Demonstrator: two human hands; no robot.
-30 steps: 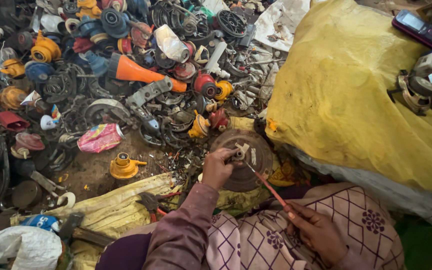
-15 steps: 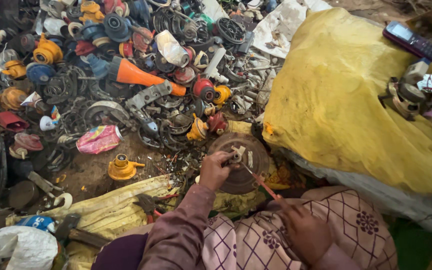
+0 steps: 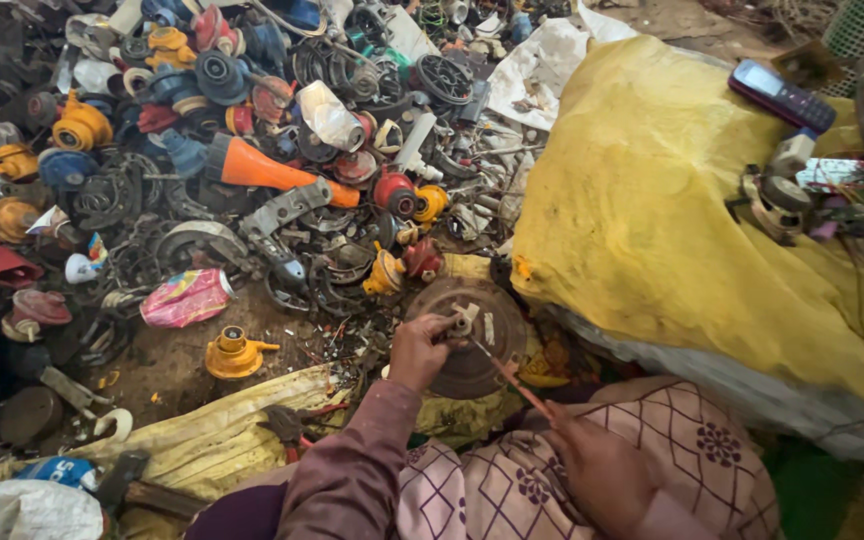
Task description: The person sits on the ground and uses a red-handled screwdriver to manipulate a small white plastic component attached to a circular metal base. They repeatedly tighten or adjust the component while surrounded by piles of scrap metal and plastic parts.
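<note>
A round rusty metal disc [image 3: 492,360] lies on the ground in front of my knees. On top of it sits a small pale metal part [image 3: 463,322], pinched by the fingers of my left hand [image 3: 420,350]. My right hand [image 3: 602,470] rests over my patterned lap and grips a thin screwdriver [image 3: 517,380] with a reddish handle. Its tip reaches up to the small part on the disc.
A big heap of scrap parts [image 3: 252,160] in orange, red, blue and black fills the ground ahead and to the left. A bulging yellow sack [image 3: 672,230] lies on the right with a mobile phone [image 3: 782,95] and wired parts [image 3: 802,190] on it. A yellow fitting [image 3: 232,352] lies apart.
The view has drifted slightly; both hands stay at the disc, and my right hand with the screwdriver sits a little lower and nearer my lap.
</note>
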